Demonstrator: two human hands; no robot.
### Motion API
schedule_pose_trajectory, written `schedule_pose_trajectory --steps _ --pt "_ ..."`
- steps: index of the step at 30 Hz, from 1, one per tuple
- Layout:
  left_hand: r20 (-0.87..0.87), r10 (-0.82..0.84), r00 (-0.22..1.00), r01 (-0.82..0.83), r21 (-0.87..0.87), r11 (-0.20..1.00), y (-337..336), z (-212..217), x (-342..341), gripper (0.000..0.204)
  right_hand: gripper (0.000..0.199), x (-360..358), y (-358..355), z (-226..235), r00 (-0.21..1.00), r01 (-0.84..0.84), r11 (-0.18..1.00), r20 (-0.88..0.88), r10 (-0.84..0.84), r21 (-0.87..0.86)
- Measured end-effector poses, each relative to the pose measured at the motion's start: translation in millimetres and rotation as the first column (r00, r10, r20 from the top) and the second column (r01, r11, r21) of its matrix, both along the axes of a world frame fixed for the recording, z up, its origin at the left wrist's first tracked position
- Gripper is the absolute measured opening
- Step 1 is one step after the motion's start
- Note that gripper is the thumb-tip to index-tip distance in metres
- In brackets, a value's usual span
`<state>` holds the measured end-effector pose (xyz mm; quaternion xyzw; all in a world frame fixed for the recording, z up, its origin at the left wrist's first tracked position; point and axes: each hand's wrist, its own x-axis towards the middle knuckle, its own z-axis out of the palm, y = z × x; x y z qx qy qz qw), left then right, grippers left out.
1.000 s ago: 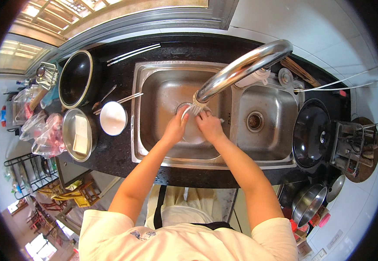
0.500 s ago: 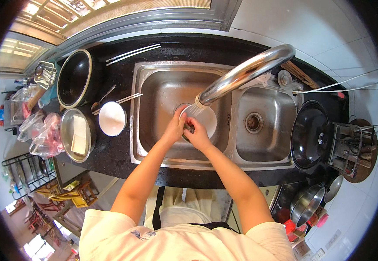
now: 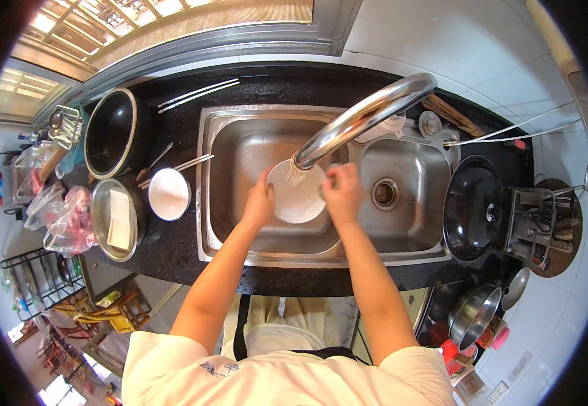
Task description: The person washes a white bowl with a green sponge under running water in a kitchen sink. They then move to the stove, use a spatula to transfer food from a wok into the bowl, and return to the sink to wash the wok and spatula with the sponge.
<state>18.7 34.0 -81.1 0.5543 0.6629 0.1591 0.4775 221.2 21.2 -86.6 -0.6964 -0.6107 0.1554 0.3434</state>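
Note:
A round white dish (image 3: 292, 200), a plate or shallow bowl, is tilted in the large left basin (image 3: 230, 169) under the tap (image 3: 362, 122). Water runs from the spout onto it. My left hand (image 3: 259, 204) grips its left edge, fingers behind and thumb at the rim. My right hand (image 3: 343, 195) is at the dish's right edge, close to the divider between the basins. Its fingers are curled in and slightly smeared by motion. Something small and dark shows between them, too unclear to name.
Left of the sink are a white bowl (image 3: 169, 194), chopsticks (image 3: 199, 95), a metal basin (image 3: 104, 237) with a pale block, a dark pot (image 3: 110, 128) and bagged meat (image 3: 71, 223). On the right are the smaller basin (image 3: 402, 223), a black lid (image 3: 473, 210) and a wire rack (image 3: 532, 223).
My hands, close together under the tap before, are now apart. The right moved right, toward the divider. The white dish now faces up between them, and the dark thing in my right hand shows less.

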Motion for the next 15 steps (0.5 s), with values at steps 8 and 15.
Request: schedule_pose_trajectory --steps 8,15 --pt "0.141 0.112 0.984 -0.123 0.072 0.990 -7 -5 8 0.049 0.024 140 60 -19 0.220 0.455 0.820 -0.849 -0.480 -0.346" --pt "0.184 0.140 0.973 -0.177 0.201 0.964 -9 -7 15 0.048 0.028 152 79 -25 0.183 0.389 0.863 -0.891 -0.416 -0.323"
